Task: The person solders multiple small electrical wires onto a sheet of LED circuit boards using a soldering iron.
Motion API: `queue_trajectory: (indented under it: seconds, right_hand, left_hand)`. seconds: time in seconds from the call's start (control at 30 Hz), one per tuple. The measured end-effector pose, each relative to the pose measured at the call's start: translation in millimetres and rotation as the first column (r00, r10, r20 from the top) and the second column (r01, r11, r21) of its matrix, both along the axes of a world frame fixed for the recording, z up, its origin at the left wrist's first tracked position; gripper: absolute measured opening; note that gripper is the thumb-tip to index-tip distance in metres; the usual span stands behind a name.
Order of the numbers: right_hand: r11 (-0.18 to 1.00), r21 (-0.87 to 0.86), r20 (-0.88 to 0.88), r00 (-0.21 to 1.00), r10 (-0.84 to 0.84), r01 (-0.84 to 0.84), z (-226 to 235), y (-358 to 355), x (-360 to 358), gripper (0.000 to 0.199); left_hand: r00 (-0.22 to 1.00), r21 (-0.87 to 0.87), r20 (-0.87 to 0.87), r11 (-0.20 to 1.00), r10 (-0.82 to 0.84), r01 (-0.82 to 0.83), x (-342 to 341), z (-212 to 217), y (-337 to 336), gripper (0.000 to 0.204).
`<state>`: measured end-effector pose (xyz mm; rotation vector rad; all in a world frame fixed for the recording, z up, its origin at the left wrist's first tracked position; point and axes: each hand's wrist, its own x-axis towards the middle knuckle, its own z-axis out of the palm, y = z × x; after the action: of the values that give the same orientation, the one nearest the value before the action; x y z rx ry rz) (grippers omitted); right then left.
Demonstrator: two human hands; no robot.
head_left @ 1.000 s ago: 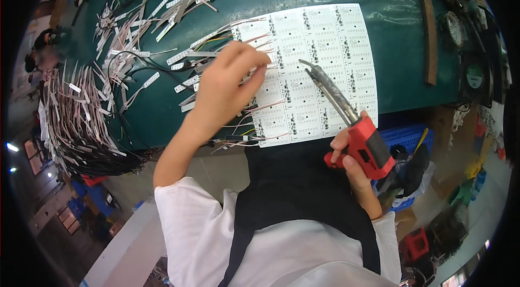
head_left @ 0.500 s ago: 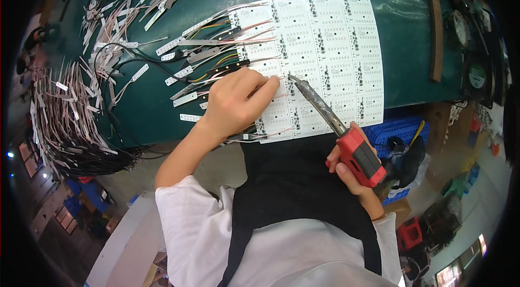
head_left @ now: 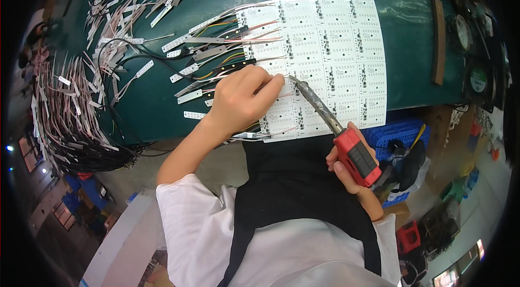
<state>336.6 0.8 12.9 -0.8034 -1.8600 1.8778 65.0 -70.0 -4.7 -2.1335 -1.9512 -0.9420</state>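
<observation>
Left hand [head_left: 238, 100] pinches a wire onto the panel [head_left: 325, 54]; right hand [head_left: 352, 170] grips the iron [head_left: 336, 127], tip at 9 o'clock edge. Upper-left boards wired, most bare.

Obstacles around the white circuit panel [head_left: 330, 54]: wired strips [head_left: 216, 62] crowd its left edge; the left hand [head_left: 238, 100] and the soldering iron [head_left: 330, 124], held in the right hand [head_left: 352, 170], cover its near-left part. Bare green mat [head_left: 409, 43] lies right of the panel, up to the brown bar [head_left: 439, 40]. A heavy wire bundle [head_left: 65, 119] blocks the far left.
</observation>
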Motion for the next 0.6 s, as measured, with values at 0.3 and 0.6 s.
queue_trajectory:
  seconds: [0.3,0.6]
  right_hand:
    - [0.997,-0.063,-0.075,0.996,-0.038,0.034,-4.0,-0.5,-1.2,0.060]
    - [0.999,0.029,-0.048,0.999,-0.026,0.028,-1.3,-0.9,-5.7,0.061]
  left_hand:
    - [1.000,-0.044,0.013,0.999,0.006,-0.005,-0.5,1.1,-2.6,0.026]
    - [0.999,-0.030,0.041,1.000,0.009,-0.008,-1.2,0.6,-2.0,0.026]
